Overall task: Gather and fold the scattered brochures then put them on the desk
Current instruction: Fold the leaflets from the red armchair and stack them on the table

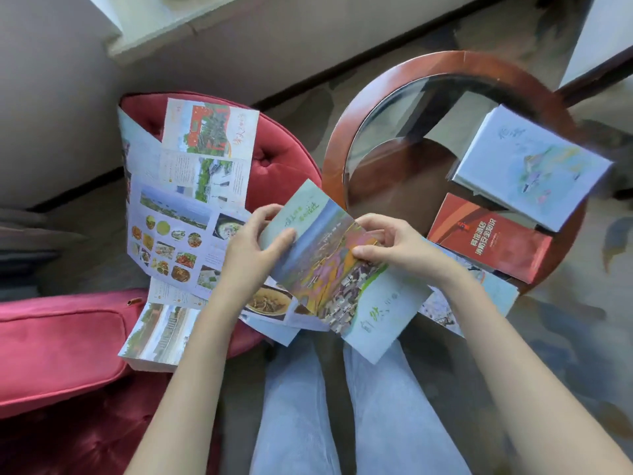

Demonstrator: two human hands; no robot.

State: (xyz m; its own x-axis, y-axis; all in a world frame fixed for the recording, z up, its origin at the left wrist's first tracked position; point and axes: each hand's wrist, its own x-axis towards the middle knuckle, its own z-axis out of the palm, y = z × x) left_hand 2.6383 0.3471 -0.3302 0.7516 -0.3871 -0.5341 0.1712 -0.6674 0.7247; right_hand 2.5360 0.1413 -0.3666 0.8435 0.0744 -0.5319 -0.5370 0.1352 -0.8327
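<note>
Both hands pinch 1 half-folded brochure (322, 265): left hand (251, 241) on its left panel, right hand (387, 243) at the crease.

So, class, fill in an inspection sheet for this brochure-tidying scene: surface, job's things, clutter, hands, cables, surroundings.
Surface: round glass-topped table with a wooden rim.
Job's things: half-folded brochure held in the air; large unfolded brochure spread over the red chair; red booklet and pale blue booklet lying on the table; another brochure at the table's near edge, under the right forearm.
Clutter: nothing seen.
Hands: left hand grips the held brochure's left part; right hand pinches its middle.
Cables: nothing seen.
Surroundings: patterned carpet, pale ledge, the person's legs in jeans.
</note>
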